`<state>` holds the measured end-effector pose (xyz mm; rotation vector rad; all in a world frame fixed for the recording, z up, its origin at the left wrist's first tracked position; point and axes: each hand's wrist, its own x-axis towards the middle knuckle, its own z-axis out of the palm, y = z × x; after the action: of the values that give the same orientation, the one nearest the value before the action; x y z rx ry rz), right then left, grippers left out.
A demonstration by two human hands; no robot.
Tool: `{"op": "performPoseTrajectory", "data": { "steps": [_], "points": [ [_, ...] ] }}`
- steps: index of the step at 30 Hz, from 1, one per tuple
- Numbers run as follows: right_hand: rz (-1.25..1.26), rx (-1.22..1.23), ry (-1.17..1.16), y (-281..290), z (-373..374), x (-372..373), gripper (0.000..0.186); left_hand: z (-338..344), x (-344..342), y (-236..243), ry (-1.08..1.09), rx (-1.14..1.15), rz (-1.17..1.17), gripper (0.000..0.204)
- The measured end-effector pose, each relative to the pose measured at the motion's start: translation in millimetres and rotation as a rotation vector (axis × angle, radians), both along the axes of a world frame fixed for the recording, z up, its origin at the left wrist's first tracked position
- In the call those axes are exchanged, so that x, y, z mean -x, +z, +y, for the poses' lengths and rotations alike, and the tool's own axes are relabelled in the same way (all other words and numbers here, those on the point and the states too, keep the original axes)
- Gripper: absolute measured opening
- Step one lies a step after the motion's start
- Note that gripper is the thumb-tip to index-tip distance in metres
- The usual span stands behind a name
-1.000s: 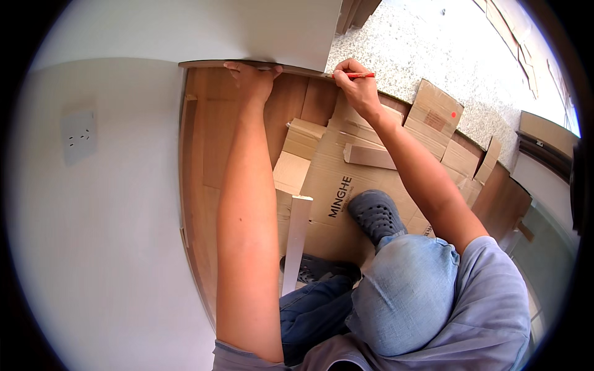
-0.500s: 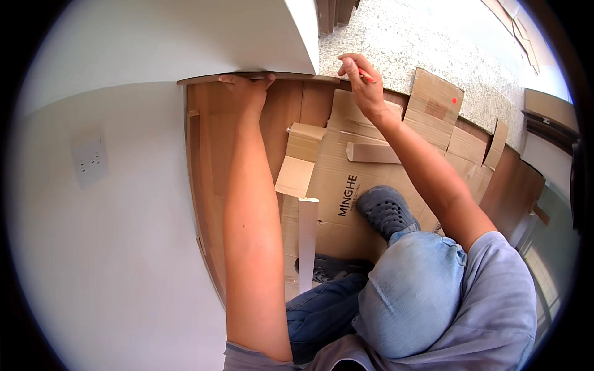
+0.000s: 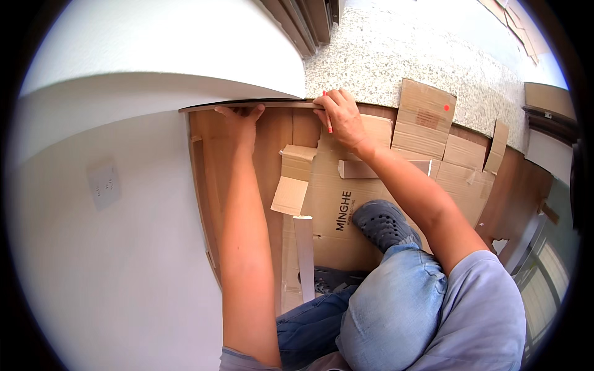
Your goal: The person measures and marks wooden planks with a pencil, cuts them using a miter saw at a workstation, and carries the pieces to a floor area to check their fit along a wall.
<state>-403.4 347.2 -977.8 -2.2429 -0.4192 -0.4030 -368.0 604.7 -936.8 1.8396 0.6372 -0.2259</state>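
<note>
My left hand (image 3: 241,123) has its fingers spread against the underside of a long, thin wooden strip (image 3: 204,106) that runs along the base of the white wall (image 3: 154,43). To its right, my right hand (image 3: 343,120) is closed on a red pencil (image 3: 330,129), held roughly upright beside the strip's right end, knuckles at the edge of the speckled floor. Beneath both hands lie wood planks (image 3: 272,136) and a large cardboard sheet (image 3: 331,185).
My foot in a grey clog (image 3: 377,219) rests on the cardboard. Around it lie cardboard pieces (image 3: 424,117), a short brown board (image 3: 359,170) and a pale strip (image 3: 304,253). A socket plate (image 3: 103,182) is on the left wall. Dark frame pieces (image 3: 315,28) stand at top.
The view has shifted, putting the strip lower in the picture. My right hand has moved left to the strip, and the pencil has turned from horizontal to upright. My left hand stays at the strip.
</note>
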Motion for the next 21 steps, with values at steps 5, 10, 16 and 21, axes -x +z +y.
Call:
{"op": "performPoseTrajectory", "data": {
  "steps": [5, 10, 16, 21],
  "points": [
    [0.009, -0.029, -0.010, -5, -6, -10, 0.023, -6, -2, 0, 0.071, -0.050, -0.021, 0.117],
    [-0.007, -0.076, -0.024, -8, -7, -7, 0.024, -11, -9, 9, -0.056, -0.073, -0.088, 0.082],
    [0.051, -0.193, -0.051, -8, -8, -5, 0.043, -8, -8, 24, -0.123, -0.389, -0.102, 0.069],
    [0.051, -0.201, -0.057, -12, -7, -5, 0.045, -5, -6, 25, -0.128, -0.434, -0.071, 0.066]
  ]
}}
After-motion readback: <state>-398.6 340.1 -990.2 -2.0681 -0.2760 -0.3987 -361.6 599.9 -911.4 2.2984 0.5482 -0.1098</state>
